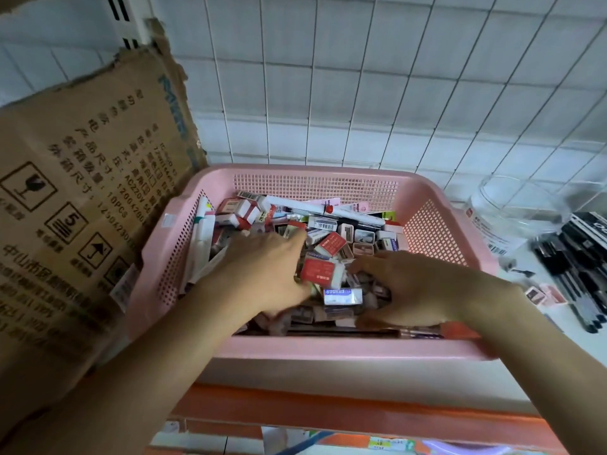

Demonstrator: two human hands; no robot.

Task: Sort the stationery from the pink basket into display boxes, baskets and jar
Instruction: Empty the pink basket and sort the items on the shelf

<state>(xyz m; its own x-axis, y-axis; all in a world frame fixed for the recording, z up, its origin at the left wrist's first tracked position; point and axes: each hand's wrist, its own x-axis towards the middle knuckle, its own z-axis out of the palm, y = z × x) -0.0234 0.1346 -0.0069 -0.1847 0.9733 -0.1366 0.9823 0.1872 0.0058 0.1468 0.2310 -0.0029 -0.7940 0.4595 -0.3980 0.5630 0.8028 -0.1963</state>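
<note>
The pink basket (328, 351) stands in front of me, filled with several boxed erasers, sharpeners and pens. My left hand (262, 274) reaches into the pile with its index finger stretched forward over the small boxes and its thumb spread. My right hand (410, 290) is in the basket's near right part. Its fingers curve down over the pile, and whether they grip anything is hidden. A red eraser box (320, 269) and a blue-and-white eraser (343, 296) lie between the two hands. A white pen with a red cap (328, 209) lies at the back of the basket.
A clear jar (519, 208) stands to the right of the basket, with several black pens (578, 267) lying on the white shelf beside it. A torn cardboard box (82, 208) leans at the left. A wire grid (361, 93) covers the wall behind. An orange shelf edge (328, 412) runs below.
</note>
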